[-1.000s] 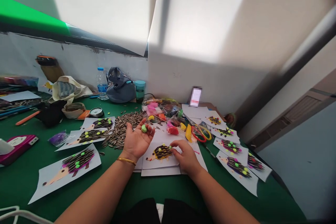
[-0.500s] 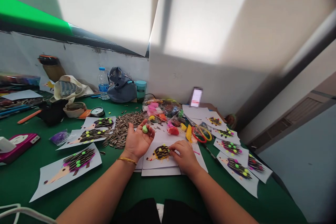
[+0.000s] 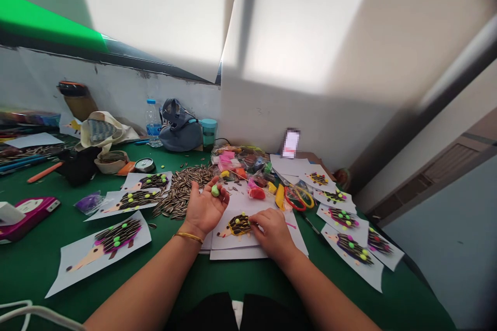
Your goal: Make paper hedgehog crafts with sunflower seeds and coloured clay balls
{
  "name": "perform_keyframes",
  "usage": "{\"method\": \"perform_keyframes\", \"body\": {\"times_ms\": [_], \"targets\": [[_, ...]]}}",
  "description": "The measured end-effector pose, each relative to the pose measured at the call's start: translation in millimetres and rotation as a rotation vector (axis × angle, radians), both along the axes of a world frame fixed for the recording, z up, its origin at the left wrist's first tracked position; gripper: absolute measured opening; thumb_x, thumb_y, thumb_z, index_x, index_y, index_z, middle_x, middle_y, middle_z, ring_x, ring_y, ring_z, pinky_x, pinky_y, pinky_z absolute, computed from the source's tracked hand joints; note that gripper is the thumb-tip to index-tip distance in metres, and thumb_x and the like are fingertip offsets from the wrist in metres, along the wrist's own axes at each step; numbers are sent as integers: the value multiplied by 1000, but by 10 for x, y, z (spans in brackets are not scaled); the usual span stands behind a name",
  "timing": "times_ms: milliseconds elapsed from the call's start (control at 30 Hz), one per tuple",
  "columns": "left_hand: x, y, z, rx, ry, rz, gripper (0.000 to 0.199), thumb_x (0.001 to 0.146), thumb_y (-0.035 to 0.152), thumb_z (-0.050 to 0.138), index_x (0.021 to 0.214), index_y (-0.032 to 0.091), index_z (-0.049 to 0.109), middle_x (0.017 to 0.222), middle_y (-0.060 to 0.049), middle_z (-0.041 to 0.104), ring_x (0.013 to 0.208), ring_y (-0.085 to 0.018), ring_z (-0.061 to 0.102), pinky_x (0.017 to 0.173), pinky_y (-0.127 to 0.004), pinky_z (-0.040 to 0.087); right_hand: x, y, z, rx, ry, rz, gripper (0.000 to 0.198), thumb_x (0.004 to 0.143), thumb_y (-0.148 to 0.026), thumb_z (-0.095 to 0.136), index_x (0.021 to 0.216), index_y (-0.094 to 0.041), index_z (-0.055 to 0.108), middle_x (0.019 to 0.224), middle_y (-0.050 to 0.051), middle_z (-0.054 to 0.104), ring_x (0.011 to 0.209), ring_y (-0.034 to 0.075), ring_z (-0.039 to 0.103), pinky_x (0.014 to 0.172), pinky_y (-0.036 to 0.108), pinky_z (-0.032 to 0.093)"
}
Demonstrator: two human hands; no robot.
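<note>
Right fingers [image 3: 262,217] pinch together at the seed hedgehog [image 3: 238,225], hiding its rear edge and perhaps something small.

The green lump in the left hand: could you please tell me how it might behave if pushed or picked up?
The green lump looks rounded, so it would probably roll if nudged. Being small against the left hand, it is likely light. Its slightly uneven shape suggests soft material that may dent under a firm grip, though sight cannot confirm this.

Scuffed pale wall [image 3: 120,80], possibly a door [image 3: 438,248].
</note>
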State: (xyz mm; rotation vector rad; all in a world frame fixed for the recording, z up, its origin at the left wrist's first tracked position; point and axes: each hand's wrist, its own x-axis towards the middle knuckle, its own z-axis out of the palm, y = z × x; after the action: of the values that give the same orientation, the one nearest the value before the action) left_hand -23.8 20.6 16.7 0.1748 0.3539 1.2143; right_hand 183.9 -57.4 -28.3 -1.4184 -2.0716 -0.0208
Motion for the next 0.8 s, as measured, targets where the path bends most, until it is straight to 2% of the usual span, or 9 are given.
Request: {"method": "perform_keyframes", "body": {"times_ms": [800], "targets": [[9,-26,24,8,18,-23,57,93,63,32,103,16,64,78,-8,62,70,-18,62,67,-35,56,-16,0,-30,-3,-32,12,10,88,-20,62,90,-25,71,82,3,71,82,20,59,76,35,34]]}}
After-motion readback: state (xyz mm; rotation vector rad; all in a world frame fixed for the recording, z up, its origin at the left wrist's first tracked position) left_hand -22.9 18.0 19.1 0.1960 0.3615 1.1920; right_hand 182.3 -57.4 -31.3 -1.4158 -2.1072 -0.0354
